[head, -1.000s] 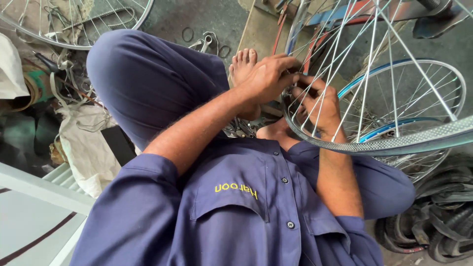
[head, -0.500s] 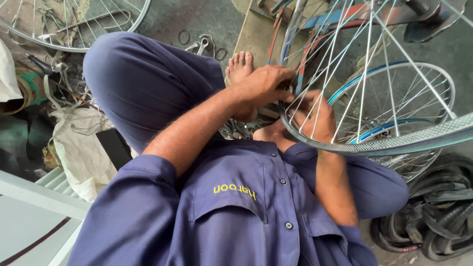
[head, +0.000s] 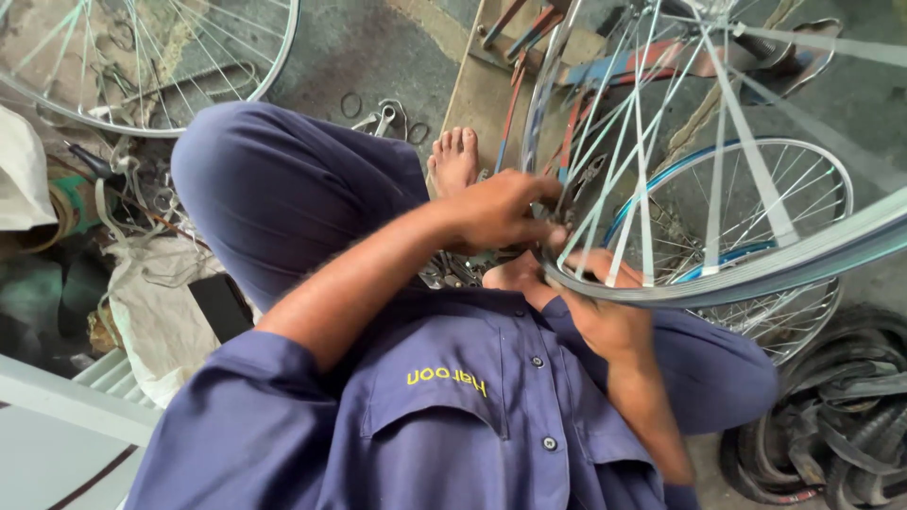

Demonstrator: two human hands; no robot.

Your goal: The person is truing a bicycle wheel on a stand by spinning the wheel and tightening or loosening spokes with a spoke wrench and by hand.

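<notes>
1 spoked wheel rim (head: 718, 274): held upright over the lap, near edge low so spokes face the worker. left hand (head: 501, 212) pinches a spoke (head: 578, 227) at the rim; right hand (head: 605, 316) grips the rim beneath, steadying it. second wheel (head: 756, 236) flat on the floor behind.

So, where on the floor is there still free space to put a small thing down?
The best bare patch is the grey concrete between the spoked wheel at top left and the wooden board. Another strip lies at the right edge, above the blue-rimmed wheel. It is crowded at left around the sacks, and at lower right with old tyres.
</notes>
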